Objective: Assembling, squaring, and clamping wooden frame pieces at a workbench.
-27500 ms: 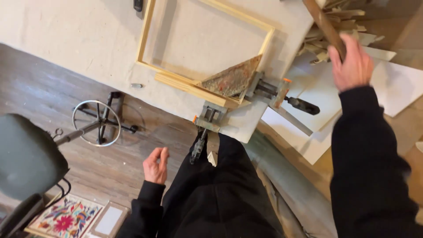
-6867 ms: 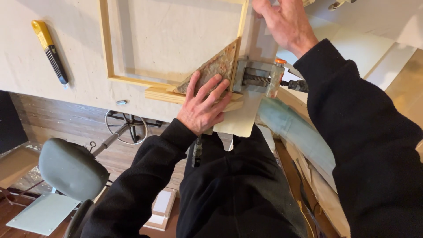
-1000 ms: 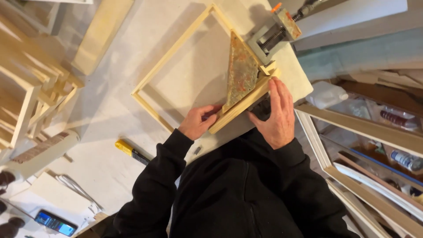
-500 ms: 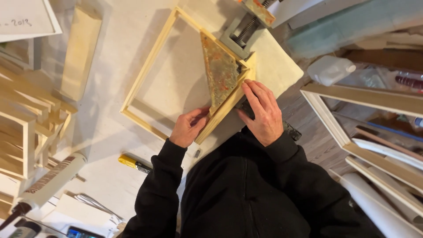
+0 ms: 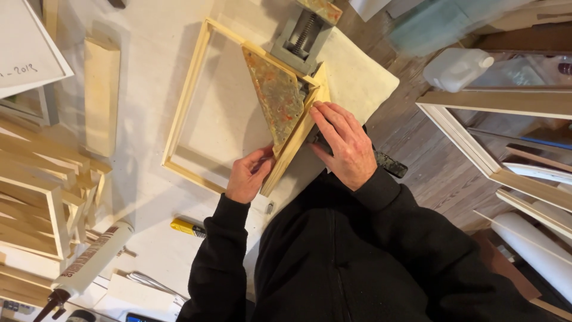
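Open tabletop [image 5: 149, 65] left of wooden frame [image 5: 185, 104]; corner clamp [image 5: 301, 42] blocks far corner.

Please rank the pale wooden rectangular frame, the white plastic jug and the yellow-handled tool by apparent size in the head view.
1. Pale wooden rectangular frame
2. White plastic jug
3. Yellow-handled tool, partly hidden by the sleeve

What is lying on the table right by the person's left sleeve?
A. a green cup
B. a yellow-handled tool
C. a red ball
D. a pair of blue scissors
B. A yellow-handled tool lies on the pale table just beside the sleeve of the left hand, which rests on the wooden frame.
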